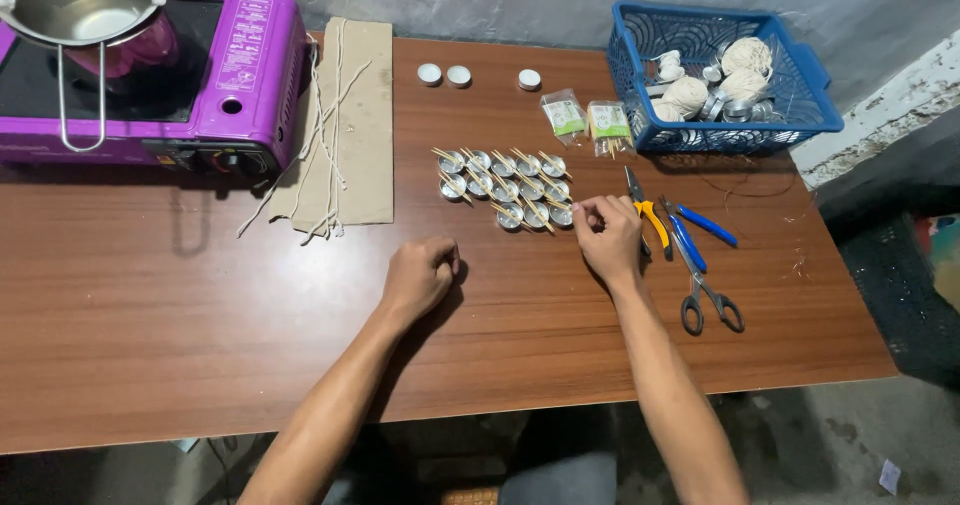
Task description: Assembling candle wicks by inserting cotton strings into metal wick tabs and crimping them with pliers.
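Flanking blue basket: two green-labelled packets

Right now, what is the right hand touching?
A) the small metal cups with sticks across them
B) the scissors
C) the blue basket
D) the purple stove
A: the right hand has its fingertips at the edge of the cluster of small metal cups, while the scissors lie apart beside it.

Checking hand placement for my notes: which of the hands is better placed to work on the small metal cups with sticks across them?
Probably the right hand: its fingertips sit at the edge of the metal cups. The left hand rests as a fist on the table, apart from them.
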